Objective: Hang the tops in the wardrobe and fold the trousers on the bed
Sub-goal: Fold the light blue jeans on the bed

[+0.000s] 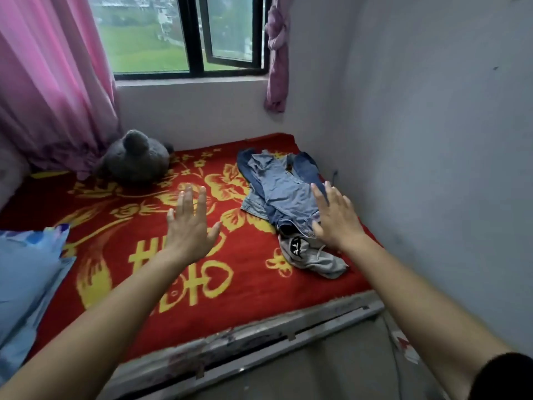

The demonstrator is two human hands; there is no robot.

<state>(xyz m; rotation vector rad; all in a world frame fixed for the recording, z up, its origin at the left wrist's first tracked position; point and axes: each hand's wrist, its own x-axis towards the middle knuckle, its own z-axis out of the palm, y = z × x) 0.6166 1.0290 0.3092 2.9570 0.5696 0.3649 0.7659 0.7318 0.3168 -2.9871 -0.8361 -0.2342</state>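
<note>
Denim [284,189] lies in a rumpled heap on the right side of the bed [288,319], close to the wall. A grey top [314,256] is crumpled at its near end, touching it. Which denim pieces are trousers I cannot tell (a paler piece lies over darker ones). The right hand [336,216] is over the place where the two meet, fingers straight and spread, holding nothing. The left hand [190,226] is also flat, spread and empty, over bare blanket [115,226] well left of the heap. Sorting looks like the first job: lift the grey top clear by its shoulders so it drags no denim, then draw one piece flat onto the open blanket for folding. No wardrobe is in view. The bed also holds a plush [135,158] at the far end and a pillow [26,272] at the near left.
</note>
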